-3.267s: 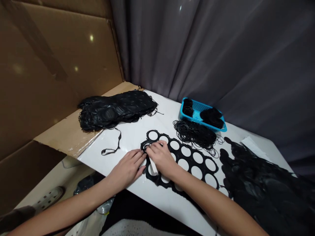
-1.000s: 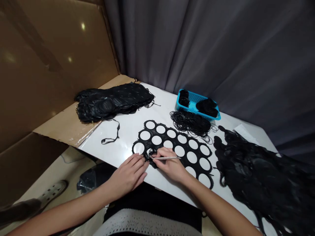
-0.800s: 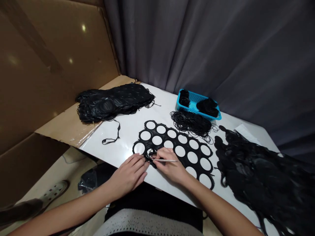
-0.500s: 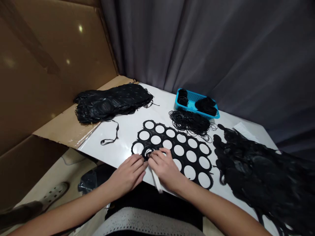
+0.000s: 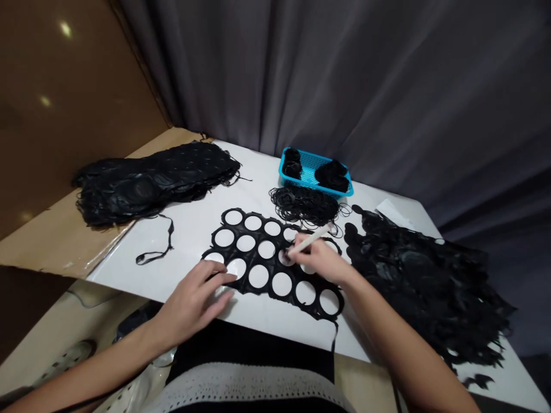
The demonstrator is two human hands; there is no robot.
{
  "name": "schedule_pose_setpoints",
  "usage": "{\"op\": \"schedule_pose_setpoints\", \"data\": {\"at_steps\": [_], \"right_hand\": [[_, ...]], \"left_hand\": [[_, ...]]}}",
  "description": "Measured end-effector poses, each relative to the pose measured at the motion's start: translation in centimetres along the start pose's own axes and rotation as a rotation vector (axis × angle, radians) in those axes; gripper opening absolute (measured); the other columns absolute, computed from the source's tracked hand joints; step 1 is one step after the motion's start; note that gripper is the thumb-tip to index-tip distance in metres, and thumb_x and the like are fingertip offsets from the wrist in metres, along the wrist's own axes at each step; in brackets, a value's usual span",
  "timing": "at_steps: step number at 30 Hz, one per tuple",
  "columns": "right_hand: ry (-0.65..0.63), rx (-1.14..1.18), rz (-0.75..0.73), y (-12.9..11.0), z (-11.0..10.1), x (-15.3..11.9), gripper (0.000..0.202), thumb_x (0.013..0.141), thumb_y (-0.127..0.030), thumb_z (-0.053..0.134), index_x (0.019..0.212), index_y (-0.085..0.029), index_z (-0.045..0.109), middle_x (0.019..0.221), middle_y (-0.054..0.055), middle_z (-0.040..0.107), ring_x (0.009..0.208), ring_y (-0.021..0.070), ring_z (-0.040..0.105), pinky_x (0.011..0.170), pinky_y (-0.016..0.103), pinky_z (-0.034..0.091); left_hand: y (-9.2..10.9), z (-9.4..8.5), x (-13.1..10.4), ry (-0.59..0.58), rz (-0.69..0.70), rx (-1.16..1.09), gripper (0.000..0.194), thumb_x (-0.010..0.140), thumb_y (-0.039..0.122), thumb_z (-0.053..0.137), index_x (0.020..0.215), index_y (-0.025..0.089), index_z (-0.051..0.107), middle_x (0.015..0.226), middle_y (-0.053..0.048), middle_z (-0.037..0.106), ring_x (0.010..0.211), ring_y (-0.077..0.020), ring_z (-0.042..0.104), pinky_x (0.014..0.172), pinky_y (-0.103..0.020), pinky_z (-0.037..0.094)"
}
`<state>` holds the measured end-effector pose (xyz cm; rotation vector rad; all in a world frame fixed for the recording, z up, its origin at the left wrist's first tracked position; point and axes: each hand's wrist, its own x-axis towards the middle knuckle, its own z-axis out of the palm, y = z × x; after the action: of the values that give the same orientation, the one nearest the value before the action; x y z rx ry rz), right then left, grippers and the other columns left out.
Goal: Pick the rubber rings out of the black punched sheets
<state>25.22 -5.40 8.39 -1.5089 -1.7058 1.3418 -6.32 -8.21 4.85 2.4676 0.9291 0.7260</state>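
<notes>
A black rubber-like sheet [image 5: 269, 264] with rows of large round holes lies flat on the white table in front of me. My left hand [image 5: 196, 292] rests at the sheet's near left corner, fingers spread and fingertips touching it. In my right hand [image 5: 316, 256] is a slim white pen-like tool [image 5: 316, 238], held slanting over the middle-right of the sheet. The tool's lower end is blurred near one hole, so I cannot tell if it touches. Just behind the sheet lies a tangled heap of thin black rings [image 5: 303, 205].
At the back stands a blue basket [image 5: 316, 184] holding black bundles. A stack of black sheets [image 5: 159, 178] lies at left, a large heap of black sheets [image 5: 422, 281] at right. A loose black strip [image 5: 161, 252] lies left of the sheet. Cardboard [image 5: 55, 223] and a grey curtain [image 5: 344, 86] enclose the table.
My hands have parted: the right one moved right and farther over the sheet, swinging the white tool upward. My left hand has opened out at the corner. The whole view has shifted right.
</notes>
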Motion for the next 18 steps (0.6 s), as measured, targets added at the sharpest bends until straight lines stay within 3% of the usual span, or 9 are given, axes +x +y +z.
{"op": "schedule_pose_setpoints", "data": {"at_steps": [3,5,6,9,11,14,18], "right_hand": [[-0.214,-0.051,0.027,-1.4,3.1,-4.0,0.014,0.088,-0.026,0.056,0.080,-0.018,0.047,0.078,-0.001,0.054,0.071,0.0124,0.046,0.066,0.027,0.035],[-0.276,-0.114,-0.029,-2.1,4.5,-6.0,0.012,0.087,-0.021,0.054,0.079,-0.017,0.046,0.076,-0.002,0.051,0.069,0.0115,0.044,0.063,0.026,0.033],[-0.278,-0.141,-0.067,-2.5,5.0,-6.9,0.013,0.087,-0.019,0.054,0.077,-0.017,0.045,0.076,-0.001,0.051,0.071,0.0118,0.044,0.065,0.025,0.033],[-0.249,-0.142,-0.135,-3.1,5.3,-9.0,0.011,0.087,-0.012,0.052,0.080,-0.017,0.046,0.087,0.000,0.058,0.086,0.0133,0.051,0.078,0.025,0.037],[-0.230,-0.118,-0.124,-3.2,4.8,-9.9,0.010,0.089,-0.011,0.051,0.083,-0.018,0.048,0.093,0.000,0.061,0.092,0.0137,0.052,0.085,0.026,0.037],[-0.163,-0.073,-0.071,-2.7,3.7,-10.2,0.012,0.092,-0.015,0.050,0.081,-0.018,0.046,0.086,-0.001,0.057,0.085,0.0136,0.049,0.081,0.027,0.036],[-0.010,0.251,0.004,-1.3,1.5,-8.6,0.020,0.094,-0.026,0.055,0.080,-0.018,0.043,0.086,0.000,0.055,0.079,0.0123,0.046,0.071,0.025,0.036]], "left_hand": [[2.0,0.6,2.1,-0.158,0.030,-0.240,0.071,0.090,0.030,0.067,0.151,0.027,0.030,0.150,-0.015,0.031,0.137,-0.0287,0.037,0.109,-0.046,0.041],[3.3,1.3,3.3,-0.333,0.090,-0.409,0.094,0.085,0.028,0.073,0.157,0.030,0.012,0.158,-0.016,0.020,0.145,-0.0315,0.025,0.115,-0.049,0.034],[3.8,1.7,3.9,-0.406,0.114,-0.482,0.098,0.084,0.025,0.074,0.158,0.031,0.009,0.158,-0.015,0.021,0.146,-0.0307,0.026,0.116,-0.048,0.033],[4.8,2.2,5.4,-0.543,0.163,-0.662,0.092,0.084,0.011,0.068,0.157,0.034,0.017,0.148,-0.010,0.039,0.137,-0.0239,0.041,0.114,-0.038,0.037],[5.2,2.2,6.0,-0.566,0.174,-0.719,0.084,0.086,0.009,0.065,0.156,0.033,0.024,0.140,-0.009,0.046,0.128,-0.0212,0.048,0.109,-0.035,0.041],[5.3,2.3,6.7,-0.514,0.092,-0.689,0.074,0.090,0.014,0.062,0.154,0.034,0.028,0.131,-0.009,0.051,0.118,-0.0204,0.052,0.102,-0.035,0.043],[5.0,3.0,8.9,-0.415,-0.098,-0.709,0.059,0.094,0.016,0.057,0.147,0.032,0.039,0.110,-0.004,0.056,0.100,-0.0158,0.056,0.089,-0.030,0.046]]}}
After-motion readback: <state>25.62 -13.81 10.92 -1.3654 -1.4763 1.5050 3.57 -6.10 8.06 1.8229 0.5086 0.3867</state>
